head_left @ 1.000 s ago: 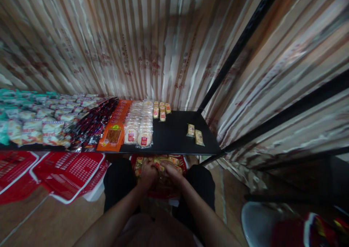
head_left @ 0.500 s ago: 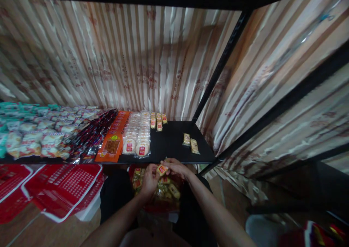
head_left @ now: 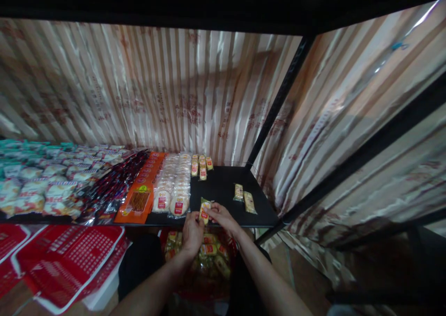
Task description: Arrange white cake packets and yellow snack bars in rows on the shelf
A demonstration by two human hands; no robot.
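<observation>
Between my left hand point(head_left: 193, 232) and my right hand point(head_left: 223, 218) is one small wrapped snack packet point(head_left: 205, 211), yellow with a red label, held upright at the shelf's front edge. The fingers of both hands are closed on it. Below them, a red basket point(head_left: 234, 241) between my knees holds many similar packets. On the black shelf point(head_left: 223, 190), several such packets point(head_left: 202, 167) stand in short rows at the back. Two more packets point(head_left: 248, 202) lie apart on the right. Round white rice crackers point(head_left: 179, 205) in clear wrappers are lined up left of my hands.
Farther left along the shelf are an orange snack bag point(head_left: 137, 200), dark shiny packets point(head_left: 114, 181) and white puffy bags point(head_left: 61, 195). Red plastic baskets point(head_left: 76, 255) sit on the floor at left. A black post point(head_left: 275, 107) rises at the shelf's right corner, before striped curtains point(head_left: 174, 88).
Both hands have moved from above the basket to the shelf's front edge, and the packet has turned upright. The camera view has tilted slightly upward.
</observation>
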